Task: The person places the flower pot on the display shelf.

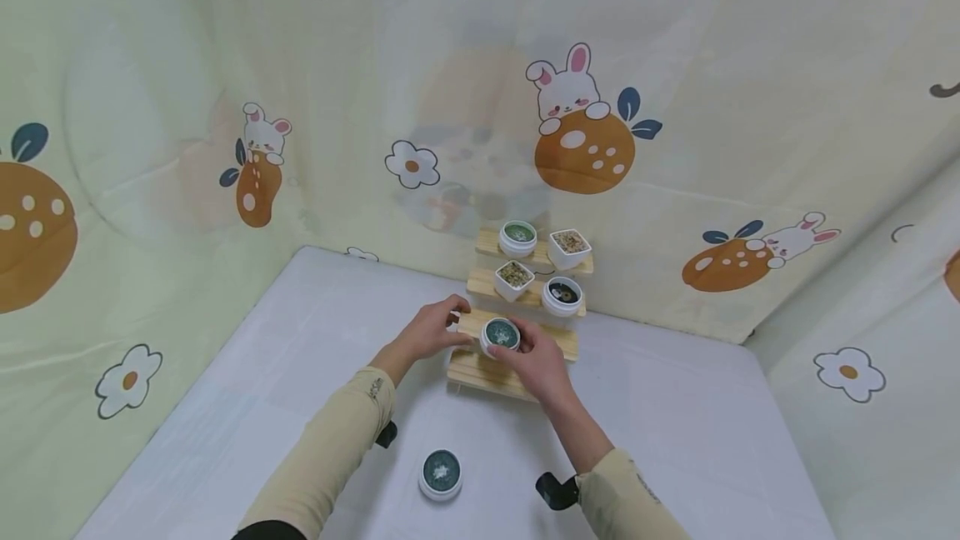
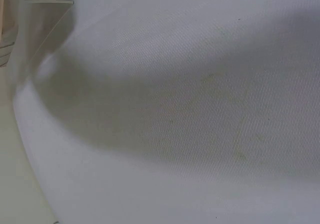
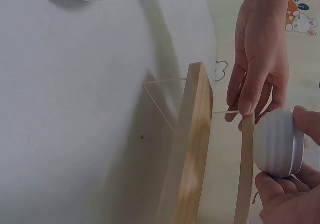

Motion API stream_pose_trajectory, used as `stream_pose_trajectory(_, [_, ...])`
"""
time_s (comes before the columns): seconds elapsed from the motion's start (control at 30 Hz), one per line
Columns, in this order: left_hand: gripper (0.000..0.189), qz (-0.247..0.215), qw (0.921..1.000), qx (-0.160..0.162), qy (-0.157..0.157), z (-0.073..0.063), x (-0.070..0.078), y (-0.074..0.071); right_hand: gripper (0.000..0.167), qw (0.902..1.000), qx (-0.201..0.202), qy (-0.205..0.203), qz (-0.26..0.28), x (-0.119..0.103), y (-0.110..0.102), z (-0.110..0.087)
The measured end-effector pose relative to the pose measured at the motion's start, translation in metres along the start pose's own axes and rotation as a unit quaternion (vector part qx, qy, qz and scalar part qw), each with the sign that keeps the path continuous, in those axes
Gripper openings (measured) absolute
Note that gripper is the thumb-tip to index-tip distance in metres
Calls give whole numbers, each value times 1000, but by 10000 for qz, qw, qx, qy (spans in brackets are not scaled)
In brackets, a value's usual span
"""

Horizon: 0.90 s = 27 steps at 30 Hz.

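Note:
My right hand [image 1: 543,363] grips a small round white jar [image 1: 501,333] with a dark green top between thumb and fingers. The jar sits at the left part of the second step from the bottom of a tiered wooden stand [image 1: 558,340]. At that step's left end, my left hand [image 1: 429,332] pinches the board, thumb and fingers around its edge. The right wrist view shows the white jar [image 3: 275,143] against the board [image 3: 244,169], with the left hand [image 3: 262,49] beside it. A second dark green-topped jar [image 1: 441,473] stands on the table in front.
On the stand's upper steps are a green-topped round jar [image 1: 517,237], a square white cup [image 1: 570,247], another square cup [image 1: 514,278] and a black-topped jar [image 1: 562,295]. A patterned curtain [image 1: 465,65] hangs close behind the stand. White cloth [image 1: 660,423] covers the table.

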State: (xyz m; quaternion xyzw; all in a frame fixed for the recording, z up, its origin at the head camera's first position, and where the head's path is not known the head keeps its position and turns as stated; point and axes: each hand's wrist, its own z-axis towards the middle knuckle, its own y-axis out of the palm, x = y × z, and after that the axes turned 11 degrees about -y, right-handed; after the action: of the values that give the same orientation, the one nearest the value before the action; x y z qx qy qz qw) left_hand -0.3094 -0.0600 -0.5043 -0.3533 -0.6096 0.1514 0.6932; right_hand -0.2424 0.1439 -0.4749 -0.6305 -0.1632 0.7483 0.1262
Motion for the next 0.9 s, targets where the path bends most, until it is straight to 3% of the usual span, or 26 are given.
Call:
stream_pose_trajectory(0.6, [49, -105, 9999, -51, 12, 2, -2, 1, 64, 9988, 41, -116, -478, -3, 2, 16])
stream_pose_trajectory(0.9, [49, -92, 9999, -42, 107, 1, -1, -1, 59, 9983, 408, -191, -378, -1, 9, 19])
